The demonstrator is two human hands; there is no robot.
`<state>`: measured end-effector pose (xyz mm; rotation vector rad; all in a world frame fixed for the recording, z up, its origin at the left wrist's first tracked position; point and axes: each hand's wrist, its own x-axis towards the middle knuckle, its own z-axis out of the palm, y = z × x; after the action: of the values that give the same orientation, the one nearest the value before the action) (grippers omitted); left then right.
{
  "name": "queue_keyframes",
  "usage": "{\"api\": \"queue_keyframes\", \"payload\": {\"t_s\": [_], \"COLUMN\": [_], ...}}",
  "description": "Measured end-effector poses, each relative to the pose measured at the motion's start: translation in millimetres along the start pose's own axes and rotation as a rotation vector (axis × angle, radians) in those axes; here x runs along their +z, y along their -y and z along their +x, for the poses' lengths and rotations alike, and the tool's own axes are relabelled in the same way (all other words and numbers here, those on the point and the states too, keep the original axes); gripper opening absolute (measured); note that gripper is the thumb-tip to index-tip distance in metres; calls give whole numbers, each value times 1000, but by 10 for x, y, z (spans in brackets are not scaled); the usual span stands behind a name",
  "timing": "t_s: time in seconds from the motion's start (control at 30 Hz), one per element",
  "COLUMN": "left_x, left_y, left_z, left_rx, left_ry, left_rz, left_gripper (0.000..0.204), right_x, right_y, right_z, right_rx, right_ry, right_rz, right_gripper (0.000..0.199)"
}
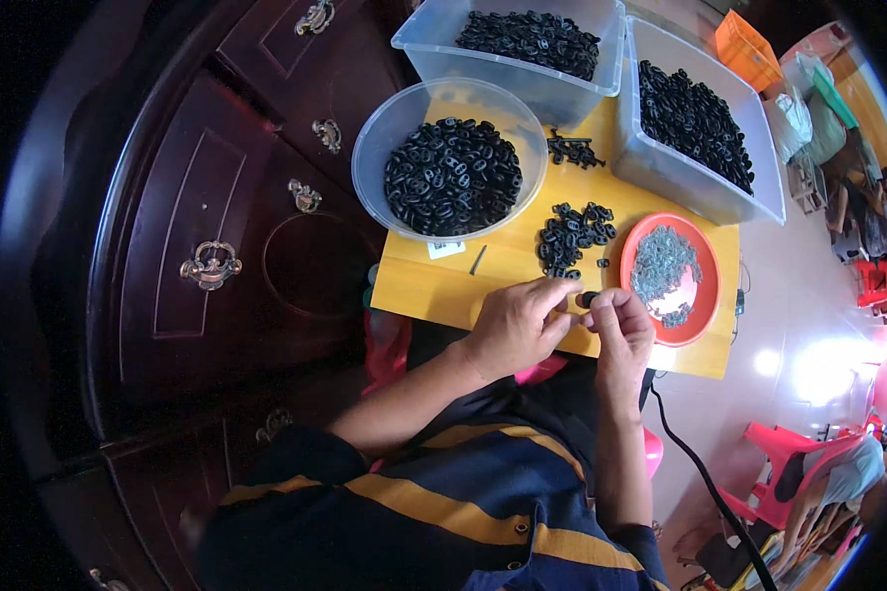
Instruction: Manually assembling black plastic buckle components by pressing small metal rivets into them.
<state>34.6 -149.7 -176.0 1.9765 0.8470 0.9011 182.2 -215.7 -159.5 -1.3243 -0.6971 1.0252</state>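
From here I see my right hand pinching a small black piece. My left hand curls near; its grip I cannot tell.

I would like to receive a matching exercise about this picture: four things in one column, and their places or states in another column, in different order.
Column 1
1. Round clear tub
2. Orange-red bowl
3. Orange crate
4. Right hand

Column 2
A. Holds small greyish pieces
B. Pinches a small black part
C. Holds a heap of black oval parts
D. At upper right, beyond a rectangular bin

Pairs: 1-C, 2-A, 3-D, 4-B
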Motion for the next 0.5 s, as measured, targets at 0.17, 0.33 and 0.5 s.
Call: {"api": "queue_keyframes", "payload": {"t_s": [0.17, 0.33, 0.5], "left_x": [-66, 33, 169], "left_y": [-6, 189, 273], "left_z": [51, -63, -85], "left_rx": [-6, 7, -29], "left_ry": [-41, 109, 32], "left_rz": [56, 198, 95], "left_gripper": [27, 20, 20], "right_x": [225, 706, 1065], "right_y": [145, 364, 512], "right_z": [243, 459, 545], "right_rx": [-120, -310, -420], "right_ry": [57, 176, 399], "right_rz": [-87, -431, -582], "right_gripper": [7, 13, 14]}}
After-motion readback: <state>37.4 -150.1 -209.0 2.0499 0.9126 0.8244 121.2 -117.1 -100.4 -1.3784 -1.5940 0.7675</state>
